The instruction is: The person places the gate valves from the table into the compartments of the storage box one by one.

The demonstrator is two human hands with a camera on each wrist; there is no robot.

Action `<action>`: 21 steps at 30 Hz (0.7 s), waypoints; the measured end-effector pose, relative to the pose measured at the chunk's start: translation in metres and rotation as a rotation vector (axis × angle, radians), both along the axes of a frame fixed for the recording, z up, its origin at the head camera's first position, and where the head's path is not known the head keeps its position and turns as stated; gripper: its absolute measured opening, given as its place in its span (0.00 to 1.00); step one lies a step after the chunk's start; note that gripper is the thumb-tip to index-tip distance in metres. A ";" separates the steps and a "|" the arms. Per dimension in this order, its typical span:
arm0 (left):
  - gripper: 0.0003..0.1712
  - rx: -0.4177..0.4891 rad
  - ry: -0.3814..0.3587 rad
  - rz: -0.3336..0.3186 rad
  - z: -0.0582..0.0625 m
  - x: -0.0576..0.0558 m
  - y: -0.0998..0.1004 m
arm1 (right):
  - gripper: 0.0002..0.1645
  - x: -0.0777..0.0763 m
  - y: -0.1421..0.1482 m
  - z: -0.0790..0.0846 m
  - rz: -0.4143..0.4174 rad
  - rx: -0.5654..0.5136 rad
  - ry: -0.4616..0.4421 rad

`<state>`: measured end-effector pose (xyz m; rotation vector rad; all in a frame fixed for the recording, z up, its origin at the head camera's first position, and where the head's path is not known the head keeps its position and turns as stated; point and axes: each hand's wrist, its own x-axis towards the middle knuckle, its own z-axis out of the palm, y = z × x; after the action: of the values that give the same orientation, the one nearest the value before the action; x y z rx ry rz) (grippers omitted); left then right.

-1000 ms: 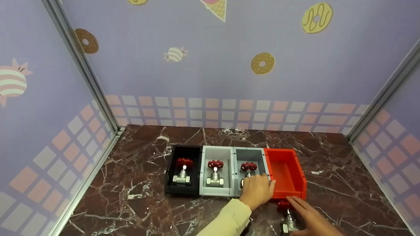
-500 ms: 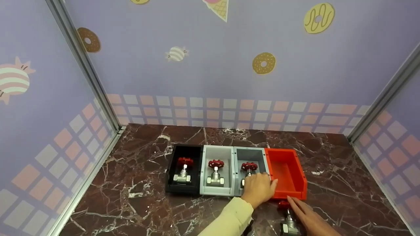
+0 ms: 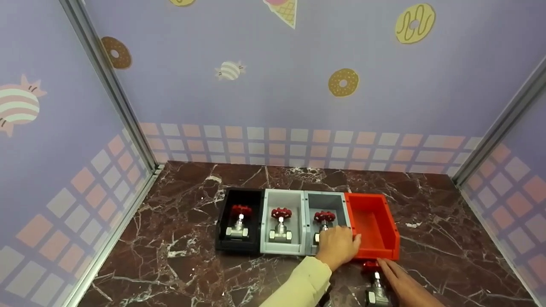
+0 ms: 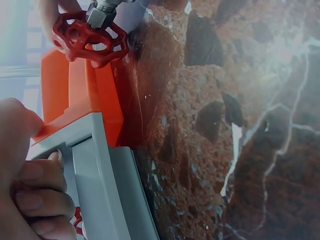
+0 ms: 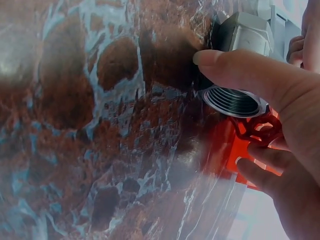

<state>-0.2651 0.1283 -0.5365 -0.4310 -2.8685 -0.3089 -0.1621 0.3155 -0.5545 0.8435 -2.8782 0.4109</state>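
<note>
My left hand (image 3: pixel 338 245) grips the shared wall of the grey bin (image 4: pixel 107 175) and the red bin (image 3: pixel 370 226). Its fingers curl inside the grey one and its thumb lies on the red edge. In front of the red bin is a metal valve (image 3: pixel 377 292) with a red handwheel (image 4: pixel 90 40). My right hand (image 3: pixel 403 283) holds this valve from the right. The right wrist view has the thumb (image 5: pixel 235 67) across the threaded body (image 5: pixel 247 35) and other fingers beyond the handwheel, close to the red bin.
Similar red-wheeled valves sit in the black bin (image 3: pixel 237 230), the white bin (image 3: pixel 280 230) and the grey bin, the last partly behind my left hand. The bins stand in a row on a dark marbled table (image 3: pixel 179 268). Patterned panels (image 3: pixel 273 102) enclose the back and sides.
The right hand has shifted very slightly down and right beside the valve, and its thumb has gone out of the head view. The left hand keeps its hold on the bins.
</note>
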 end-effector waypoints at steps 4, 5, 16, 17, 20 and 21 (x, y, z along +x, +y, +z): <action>0.25 -0.002 0.014 -0.005 0.000 0.001 0.000 | 0.71 0.000 0.001 -0.003 0.022 -0.013 0.070; 0.24 -0.002 0.025 -0.007 0.000 0.002 0.000 | 0.71 0.000 0.001 -0.003 0.032 -0.019 0.085; 0.22 -0.013 0.044 0.003 0.001 0.004 0.001 | 0.71 -0.004 0.007 -0.008 0.075 -0.154 0.085; 0.22 -0.015 0.037 0.005 0.000 0.004 0.001 | 0.71 -0.004 0.007 -0.009 0.082 -0.169 0.085; 0.22 -0.017 0.023 0.008 0.000 0.003 0.001 | 0.71 -0.005 0.008 -0.011 0.106 -0.186 0.127; 0.22 -0.016 0.021 0.008 0.000 0.003 0.001 | 0.71 -0.006 0.008 -0.011 0.114 -0.190 0.139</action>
<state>-0.2620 0.1291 -0.5363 -0.4231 -2.8535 -0.2779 -0.1680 0.3231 -0.5658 0.9642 -2.6232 0.6021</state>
